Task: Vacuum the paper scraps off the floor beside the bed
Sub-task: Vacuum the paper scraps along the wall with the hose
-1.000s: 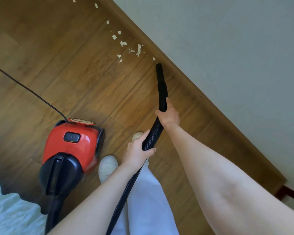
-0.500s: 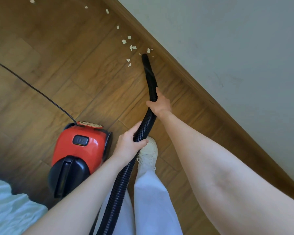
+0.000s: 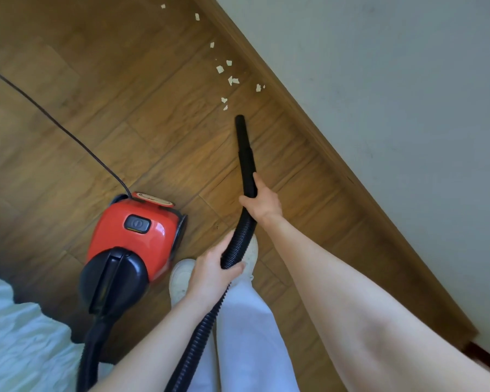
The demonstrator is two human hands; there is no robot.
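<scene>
Your right hand [image 3: 262, 203] grips the stiff nozzle [image 3: 245, 154], left hand [image 3: 211, 274] clasps the floppy hose [image 3: 238, 241] behind; featherlight scraps [image 3: 232, 80] lie just ahead.

Glossy red plastic vacuum [image 3: 136, 230], ribbed matt blk hose [image 3: 238, 244], wood-grain floor [image 3: 153, 123], paper scraps [image 3: 232, 80].

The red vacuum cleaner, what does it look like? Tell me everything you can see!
The vacuum cleaner is a small canister with a shiny red plastic body and a black front. A dark power button sits on top. It rests on the wooden floor, beside the bedsheet. A thin black cord runs from its rear. Its ribbed black hose is held by the left hand and right hand.
</scene>
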